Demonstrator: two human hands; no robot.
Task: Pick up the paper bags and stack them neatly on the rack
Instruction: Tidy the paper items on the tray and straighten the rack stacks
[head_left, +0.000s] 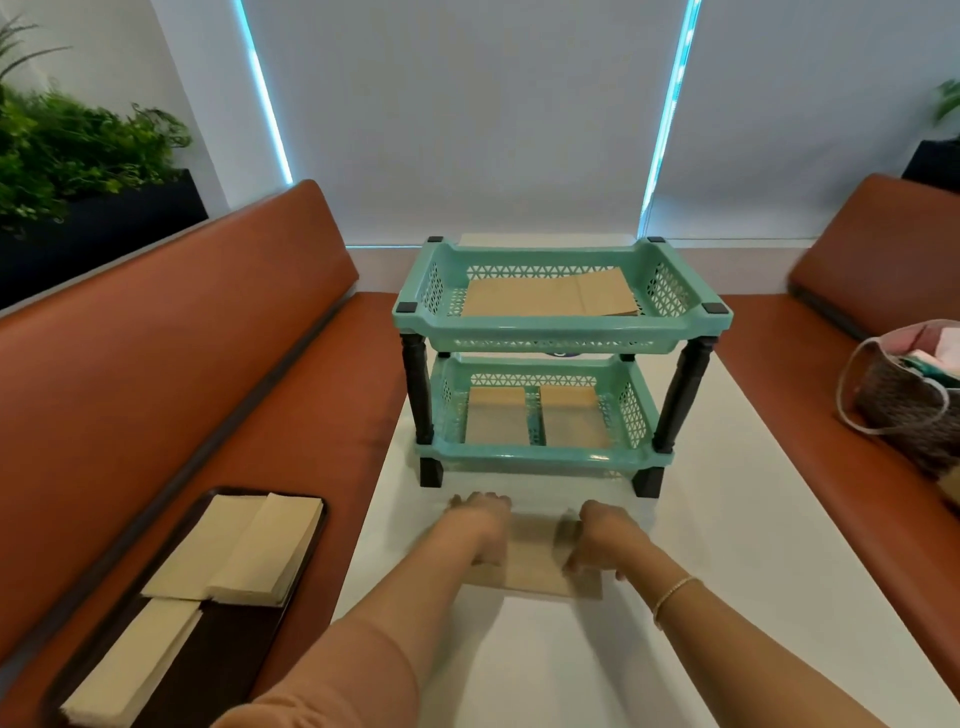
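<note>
White table (727, 597): left hand (480, 525) and right hand (602, 540) each grip the unmarked paper bag (535, 558).

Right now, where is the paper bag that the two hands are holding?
In the head view, the paper bag lies on the white table, near the front of the green rack, between the left hand and the right hand.

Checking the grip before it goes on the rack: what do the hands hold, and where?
A paper bag flat on the table, left hand and right hand at its side edges.
</note>
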